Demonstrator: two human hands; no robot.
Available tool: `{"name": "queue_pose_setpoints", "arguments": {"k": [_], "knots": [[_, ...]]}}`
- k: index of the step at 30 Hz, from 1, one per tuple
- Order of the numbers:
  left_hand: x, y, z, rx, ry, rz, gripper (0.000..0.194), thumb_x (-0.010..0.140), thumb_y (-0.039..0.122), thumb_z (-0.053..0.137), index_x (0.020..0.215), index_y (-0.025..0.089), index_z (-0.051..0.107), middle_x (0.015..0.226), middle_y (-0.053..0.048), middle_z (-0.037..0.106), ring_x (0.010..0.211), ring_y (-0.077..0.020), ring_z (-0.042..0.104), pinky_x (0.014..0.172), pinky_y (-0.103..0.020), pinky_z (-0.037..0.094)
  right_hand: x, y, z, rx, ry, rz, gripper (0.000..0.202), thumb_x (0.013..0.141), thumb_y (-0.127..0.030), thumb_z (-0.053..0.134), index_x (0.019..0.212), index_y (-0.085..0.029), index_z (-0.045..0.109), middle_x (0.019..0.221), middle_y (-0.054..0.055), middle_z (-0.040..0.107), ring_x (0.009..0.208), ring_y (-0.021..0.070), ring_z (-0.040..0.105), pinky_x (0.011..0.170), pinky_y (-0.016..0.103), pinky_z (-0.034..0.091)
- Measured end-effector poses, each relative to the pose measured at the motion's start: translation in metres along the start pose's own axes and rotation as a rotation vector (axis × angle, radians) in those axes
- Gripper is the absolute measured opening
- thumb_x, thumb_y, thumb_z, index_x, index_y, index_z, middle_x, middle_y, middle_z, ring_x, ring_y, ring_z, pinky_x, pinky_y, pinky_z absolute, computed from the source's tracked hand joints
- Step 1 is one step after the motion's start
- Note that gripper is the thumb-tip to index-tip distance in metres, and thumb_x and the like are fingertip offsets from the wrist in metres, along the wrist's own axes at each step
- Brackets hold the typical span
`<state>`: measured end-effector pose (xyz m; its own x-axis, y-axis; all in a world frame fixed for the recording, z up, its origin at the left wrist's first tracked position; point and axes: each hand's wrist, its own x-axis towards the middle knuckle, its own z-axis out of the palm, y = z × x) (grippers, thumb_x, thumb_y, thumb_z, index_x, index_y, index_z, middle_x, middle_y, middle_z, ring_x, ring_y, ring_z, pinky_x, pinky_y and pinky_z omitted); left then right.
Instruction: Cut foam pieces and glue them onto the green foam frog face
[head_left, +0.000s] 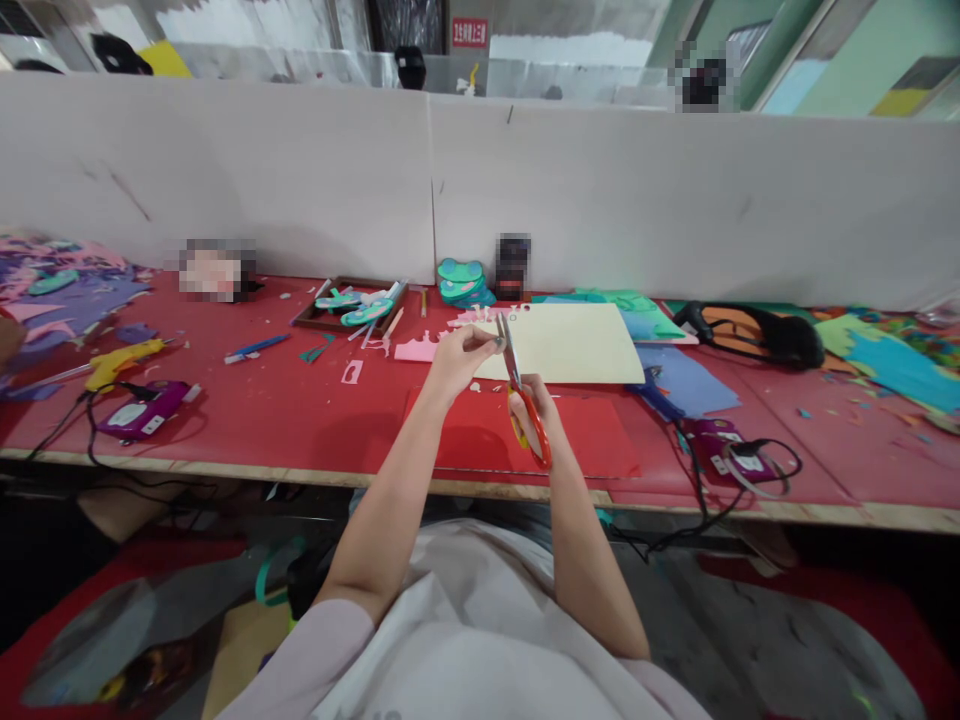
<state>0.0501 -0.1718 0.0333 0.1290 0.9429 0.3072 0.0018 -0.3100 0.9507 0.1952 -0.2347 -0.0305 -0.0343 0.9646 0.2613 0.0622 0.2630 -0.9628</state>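
My right hand (534, 400) grips a pair of scissors (532, 425) by red-and-yellow handles, with the blades pointing up and away from me. Close to the blade tips, my left hand (466, 355) is closed in a pinch; a tiny dark piece seems to show at its fingertips, too small to name. Beneath both hands lie a cream sheet (585, 345) and, nearer me, a red sheet (592, 435). Pink cut scraps (416, 348) lie just left of the cream sheet.
A brown tray (307, 322) holds teal cut-outs. Behind stands a teal frog-like piece (461, 282). Yellow (124, 365) and blue (660, 397) glue guns, with purple boxes (146, 410) and cords, lie left and right. A black-and-orange case (750, 335) is at right. A white partition (600, 200) rises behind.
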Motion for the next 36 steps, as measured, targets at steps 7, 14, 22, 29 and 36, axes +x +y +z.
{"name": "queue_pose_setpoints", "arguments": {"k": [7,14,22,29,36], "knots": [[0.002,0.001,-0.003,0.04,-0.004,-0.006,0.006,0.072,0.023,0.066,0.071,0.018,0.064,0.081,-0.004,0.071,0.082,-0.0178,0.066,0.085,-0.035,0.049,0.0,-0.004,-0.004,-0.026,-0.02,-0.009,0.037,0.083,-0.058,0.055,0.097,-0.025,0.046,0.063,-0.006,0.039,0.047,0.008,0.034,0.042,0.021,0.028],[0.004,-0.002,-0.009,0.063,-0.073,-0.008,0.018,0.069,0.034,0.071,0.071,0.018,0.066,0.079,-0.004,0.071,0.081,-0.0183,0.065,0.083,-0.034,0.049,-0.001,-0.006,-0.013,-0.029,-0.128,-0.04,0.038,0.086,-0.058,0.051,0.105,-0.025,0.045,0.073,-0.003,0.043,0.052,0.009,0.038,0.044,0.022,0.033],[0.004,0.0,-0.008,0.09,-0.07,-0.019,0.017,0.068,0.033,0.072,0.069,0.018,0.065,0.075,-0.004,0.07,0.077,-0.0175,0.065,0.079,-0.034,0.049,-0.001,-0.002,-0.014,-0.015,-0.137,-0.033,0.037,0.086,-0.058,0.05,0.103,-0.026,0.045,0.071,-0.004,0.042,0.05,0.0083,0.035,0.043,0.022,0.033],[0.002,-0.001,-0.009,0.095,-0.096,-0.003,0.016,0.07,0.033,0.071,0.072,0.018,0.066,0.076,-0.004,0.069,0.077,-0.0174,0.065,0.08,-0.034,0.049,-0.002,-0.003,-0.016,-0.031,-0.136,-0.029,0.038,0.085,-0.058,0.052,0.102,-0.025,0.046,0.069,-0.004,0.04,0.052,0.009,0.036,0.045,0.022,0.033],[0.002,-0.002,-0.008,0.071,-0.097,-0.018,0.018,0.068,0.035,0.073,0.071,0.018,0.065,0.076,-0.004,0.069,0.077,-0.0177,0.064,0.081,-0.035,0.049,-0.002,-0.003,-0.016,-0.032,-0.129,-0.033,0.036,0.086,-0.057,0.051,0.101,-0.024,0.045,0.07,-0.004,0.04,0.052,0.009,0.035,0.046,0.022,0.033]]}}
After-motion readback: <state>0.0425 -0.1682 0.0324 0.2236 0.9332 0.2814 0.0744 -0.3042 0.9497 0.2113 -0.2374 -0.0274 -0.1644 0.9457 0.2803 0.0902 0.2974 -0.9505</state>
